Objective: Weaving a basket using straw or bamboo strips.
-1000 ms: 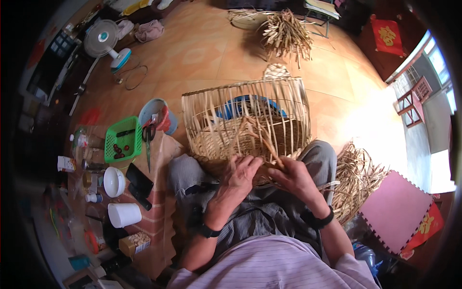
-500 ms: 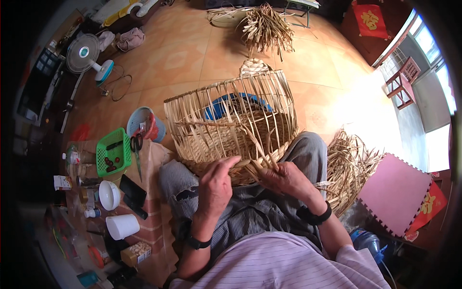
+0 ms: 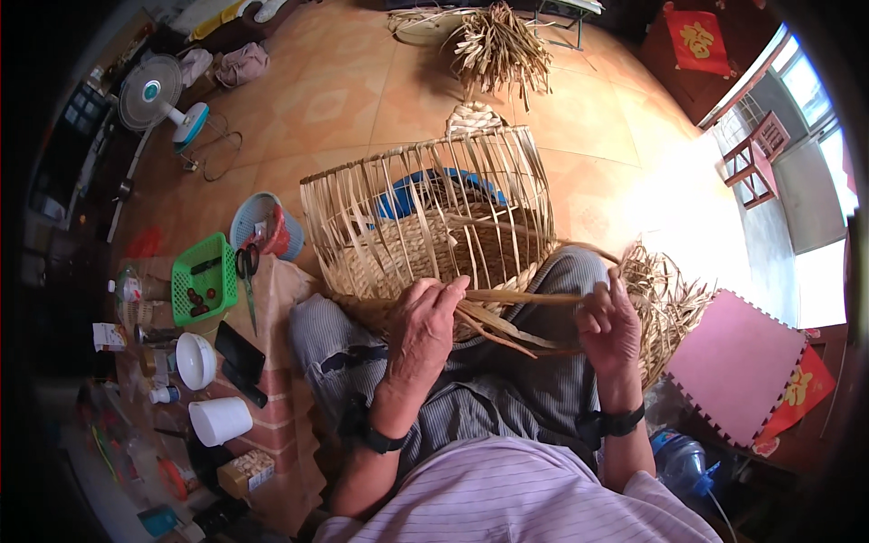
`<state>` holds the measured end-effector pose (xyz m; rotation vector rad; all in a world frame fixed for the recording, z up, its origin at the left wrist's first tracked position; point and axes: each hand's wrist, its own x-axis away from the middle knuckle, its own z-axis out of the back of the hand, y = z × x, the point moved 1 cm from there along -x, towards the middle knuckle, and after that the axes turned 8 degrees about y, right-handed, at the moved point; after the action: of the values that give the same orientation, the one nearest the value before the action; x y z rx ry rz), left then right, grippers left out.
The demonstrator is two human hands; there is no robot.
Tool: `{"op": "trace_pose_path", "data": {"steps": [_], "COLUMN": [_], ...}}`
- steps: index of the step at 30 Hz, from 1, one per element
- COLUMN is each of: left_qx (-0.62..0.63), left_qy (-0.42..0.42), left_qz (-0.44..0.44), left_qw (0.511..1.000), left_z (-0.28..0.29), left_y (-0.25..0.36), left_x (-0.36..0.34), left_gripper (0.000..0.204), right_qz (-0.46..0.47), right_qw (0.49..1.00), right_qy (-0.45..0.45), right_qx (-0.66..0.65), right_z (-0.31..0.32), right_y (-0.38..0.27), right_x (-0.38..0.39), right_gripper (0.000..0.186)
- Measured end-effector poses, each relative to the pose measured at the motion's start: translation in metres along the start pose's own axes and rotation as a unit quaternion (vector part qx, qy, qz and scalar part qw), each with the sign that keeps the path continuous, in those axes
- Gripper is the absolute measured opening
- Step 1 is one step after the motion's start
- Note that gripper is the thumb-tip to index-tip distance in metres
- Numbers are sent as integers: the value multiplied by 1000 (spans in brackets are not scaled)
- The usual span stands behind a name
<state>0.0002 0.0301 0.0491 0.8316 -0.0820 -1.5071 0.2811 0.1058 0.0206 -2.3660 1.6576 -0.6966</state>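
Observation:
A half-woven straw basket (image 3: 389,262) lies on its side across my knees, its woven wall near me and its bare upright strips fanning away. At its near edge my left hand (image 3: 422,328) is closed, pinching dried leaf strips against the weave. My right hand (image 3: 609,321), off to the right over my knee, is closed on the end of a long brown leaf strip (image 3: 525,297) stretched between both hands. Several loose strip ends (image 3: 502,330) hang below it. Inside or behind the basket's open ribs shows something blue and round (image 3: 439,192), partly hidden.
At left, a low table (image 3: 285,398) bears a green basket (image 3: 204,281), scissors (image 3: 248,281), a white bowl (image 3: 195,360) and a white cup (image 3: 220,422). Dried leaves (image 3: 665,299) lie by my right knee, beside a pink foam mat (image 3: 738,362). A fan (image 3: 152,93) stands far left.
My right hand has moved right, away from the basket's edge, drawing a strip out straight. My left hand has shifted slightly right and stays at the edge.

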Motion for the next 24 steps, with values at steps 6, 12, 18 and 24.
{"op": "trace_pose_path", "data": {"steps": [6,12,18,24], "left_qx": [-18,-18,37,70], "left_qy": [18,24,-25,-68], "left_qz": [-2,11,48,86], "left_qw": [1000,999,998,991], "left_z": [2,1,4,3], "left_y": [-1,-5,-2,-5], "left_x": [-2,3,0,-5], "left_gripper": [35,35,28,26], "right_qz": [-31,76,94,315], "right_qw": [933,776,611,434], "right_qy": [-23,166,143,-217], "right_qx": [359,604,772,816], "right_z": [1,1,-36,-69], "right_y": [-29,-69,-64,46], "right_x": [6,7,29,22], "right_gripper": [26,53,42,39]}}
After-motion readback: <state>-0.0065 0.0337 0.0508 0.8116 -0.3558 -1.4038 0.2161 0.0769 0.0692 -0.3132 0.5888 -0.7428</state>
